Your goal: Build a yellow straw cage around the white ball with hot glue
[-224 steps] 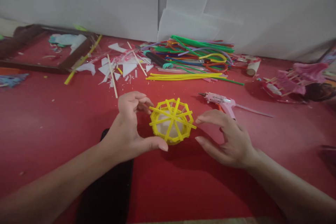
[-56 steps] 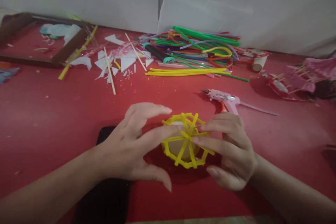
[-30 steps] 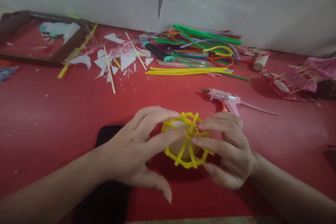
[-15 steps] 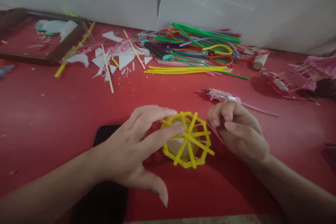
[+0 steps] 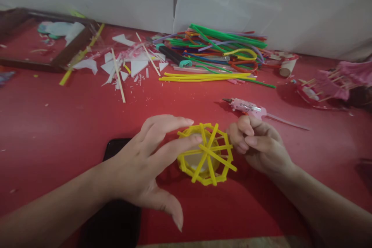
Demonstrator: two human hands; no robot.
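A yellow spoked wheel-like piece point(image 5: 209, 154) made of several crossing strips sits on the red table, over something round and pale. My left hand point(image 5: 151, 159) has its fingers spread, with the index fingertip over the wheel's upper left spokes and the thumb apart below. To the right of the wheel, my right hand point(image 5: 260, 143) is closed, thumb against index finger. Whatever it may pinch is too small to make out. Just behind that hand lies a pink glue gun point(image 5: 247, 107) with a clear stick.
Behind are colourful pipe cleaners point(image 5: 226, 40), yellow strips point(image 5: 203, 79), a black-and-teal cutter point(image 5: 173, 55) and white scraps point(image 5: 138, 66). A black phone-like slab point(image 5: 114, 224) lies under my left forearm. A pink model point(image 5: 334, 85) stands right, a brown frame point(image 5: 62, 54) left.
My right hand has shifted slightly left, and its thumb and index finger have closed together. My left hand has barely moved over the wheel.
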